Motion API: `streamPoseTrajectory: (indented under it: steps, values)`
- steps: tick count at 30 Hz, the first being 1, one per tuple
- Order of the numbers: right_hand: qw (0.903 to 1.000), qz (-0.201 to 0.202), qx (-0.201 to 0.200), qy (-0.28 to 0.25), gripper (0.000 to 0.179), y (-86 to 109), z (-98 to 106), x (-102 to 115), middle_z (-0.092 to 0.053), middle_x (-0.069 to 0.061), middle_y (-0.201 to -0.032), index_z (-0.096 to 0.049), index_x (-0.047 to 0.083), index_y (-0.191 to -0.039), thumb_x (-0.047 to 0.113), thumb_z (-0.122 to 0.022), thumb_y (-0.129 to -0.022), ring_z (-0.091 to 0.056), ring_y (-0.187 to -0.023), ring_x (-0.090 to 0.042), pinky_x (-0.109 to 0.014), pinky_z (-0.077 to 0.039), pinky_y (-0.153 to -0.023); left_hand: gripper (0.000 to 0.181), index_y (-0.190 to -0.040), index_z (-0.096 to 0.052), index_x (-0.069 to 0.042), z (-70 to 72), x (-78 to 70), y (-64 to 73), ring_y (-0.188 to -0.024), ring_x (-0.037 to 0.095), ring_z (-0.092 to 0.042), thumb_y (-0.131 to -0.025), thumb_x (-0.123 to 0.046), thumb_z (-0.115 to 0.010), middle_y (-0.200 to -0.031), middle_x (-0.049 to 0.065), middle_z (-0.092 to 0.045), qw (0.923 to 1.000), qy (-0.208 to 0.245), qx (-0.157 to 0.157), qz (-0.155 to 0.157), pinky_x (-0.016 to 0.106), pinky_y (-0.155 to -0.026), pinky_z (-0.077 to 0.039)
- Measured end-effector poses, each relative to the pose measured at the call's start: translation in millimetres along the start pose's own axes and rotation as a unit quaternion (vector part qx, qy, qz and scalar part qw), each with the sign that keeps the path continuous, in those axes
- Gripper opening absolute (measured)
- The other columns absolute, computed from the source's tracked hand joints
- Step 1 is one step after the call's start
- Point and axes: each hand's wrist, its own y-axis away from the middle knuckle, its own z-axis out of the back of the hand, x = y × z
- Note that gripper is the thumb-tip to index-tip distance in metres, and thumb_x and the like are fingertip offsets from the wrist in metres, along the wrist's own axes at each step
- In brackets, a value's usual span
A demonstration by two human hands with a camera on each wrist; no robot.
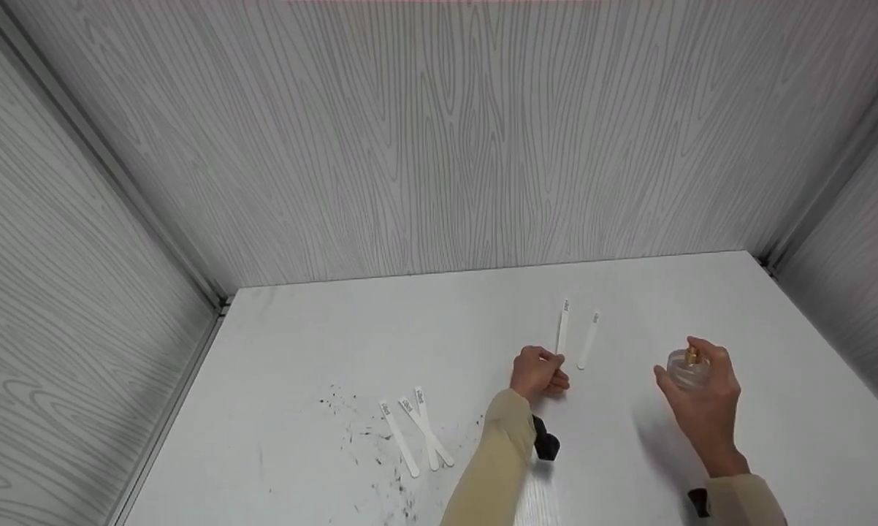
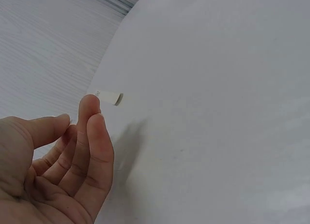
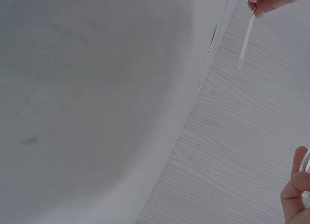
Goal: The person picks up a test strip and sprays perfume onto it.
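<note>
Between thumb and fingertips, my left hand pinches the lower end of a white perfume test strip. The strip points up and away, with dark print near its far tip; the right wrist view shows this strip from the side. Just to its right a second test strip lies on the table. My right hand grips a clear glass perfume bottle above the table, a finger on its gold spray top. Only the bottle's ribbed edge enters the right wrist view.
Three more printed strips lie at the left front, one apart and two crossed. Dark specks mark the white table around them. Wood-grain panels close off the back and both sides.
</note>
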Motion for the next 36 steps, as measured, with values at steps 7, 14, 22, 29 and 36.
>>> streamPoseTrajectory:
  steps: [7,14,22,29,36]
  values:
    - [1.0000,0.006,-0.001,-0.002,0.065,0.8,1,-4,-0.061,-0.028,-0.109,-0.056,-0.007,-0.125,-0.018,-0.082,-0.066,-0.047,-0.105,0.006,-0.009,-0.036,-0.085,0.014,-0.093,-0.063,-0.002,-1.4,1.0,-3.5,-0.064,0.021,-0.073,-0.101,-0.013,-0.063,-0.071,0.010,-0.070,0.9996,0.025,-0.003,0.016,0.027,-0.055,-0.060]
    - [0.9998,0.018,-0.001,0.001,0.065,1.8,1,-4,-0.061,-0.026,-0.108,-0.056,-0.007,-0.125,-0.019,-0.082,-0.066,-0.047,-0.105,0.005,-0.008,-0.035,-0.084,0.017,-0.101,-0.066,0.003,2.2,0.1,-6.3,-0.062,0.019,-0.072,-0.102,-0.014,-0.062,-0.072,0.011,-0.071,0.9992,0.036,-0.003,0.020,0.027,-0.054,-0.060]
    - [0.9997,0.023,-0.003,-0.002,0.067,4.2,-2,-6,-0.062,-0.026,-0.109,-0.057,-0.007,-0.124,-0.021,-0.083,-0.064,-0.048,-0.106,0.005,-0.008,-0.036,-0.086,0.017,-0.112,-0.067,0.004,5.0,-2.9,-0.6,-0.064,0.021,-0.073,-0.101,-0.007,-0.060,-0.073,0.011,-0.072,0.9995,0.018,0.020,0.014,0.029,-0.058,-0.061]
    - [0.9997,0.021,-0.003,-0.012,0.067,4.4,-5,-6,-0.062,-0.024,-0.109,-0.057,-0.008,-0.123,-0.023,-0.082,-0.063,-0.049,-0.107,0.005,-0.010,-0.036,-0.086,0.016,-0.111,-0.068,-0.001,15.9,-3.0,10.2,-0.065,0.019,-0.072,-0.101,-0.011,-0.061,-0.075,0.008,-0.071,0.9993,-0.023,0.025,-0.014,0.030,-0.059,-0.060]
    - [0.9997,0.020,0.004,-0.016,0.066,3.3,-3,-5,-0.061,-0.024,-0.107,-0.056,-0.008,-0.123,-0.022,-0.082,-0.064,-0.049,-0.105,0.005,-0.010,-0.037,-0.086,0.014,-0.108,-0.070,-0.003,28.2,-1.7,21.1,-0.062,0.017,-0.070,-0.099,-0.010,-0.061,-0.075,0.006,-0.071,0.9992,-0.020,0.013,-0.031,0.026,-0.058,-0.058]
